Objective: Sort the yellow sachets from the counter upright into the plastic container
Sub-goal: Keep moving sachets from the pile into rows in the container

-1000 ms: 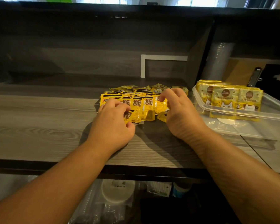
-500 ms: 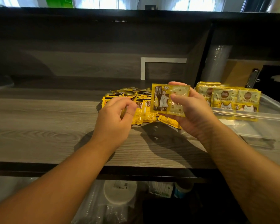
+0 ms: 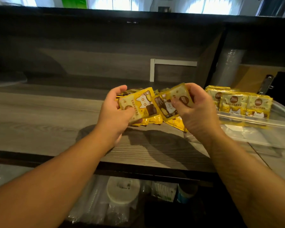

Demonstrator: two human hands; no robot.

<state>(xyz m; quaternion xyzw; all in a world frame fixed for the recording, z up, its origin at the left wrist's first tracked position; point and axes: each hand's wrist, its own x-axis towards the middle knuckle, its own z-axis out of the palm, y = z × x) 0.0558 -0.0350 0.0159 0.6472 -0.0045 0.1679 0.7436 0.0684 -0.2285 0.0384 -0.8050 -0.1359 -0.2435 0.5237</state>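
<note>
Yellow sachets [image 3: 139, 104] (cat-printed) in hand [image 3: 115, 112]

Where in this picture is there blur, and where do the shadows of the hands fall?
Head view: the bright windows along the top are smeared by motion blur; the left hand and right hand cast dark shadows on the counter just below them; straight edges bow from wide-angle distortion.

glossy yellow foil sachets [image 3: 139, 104], clear smooth plastic container [image 3: 260, 124], matt grey wood-grain counter [image 3: 39, 119]
</note>
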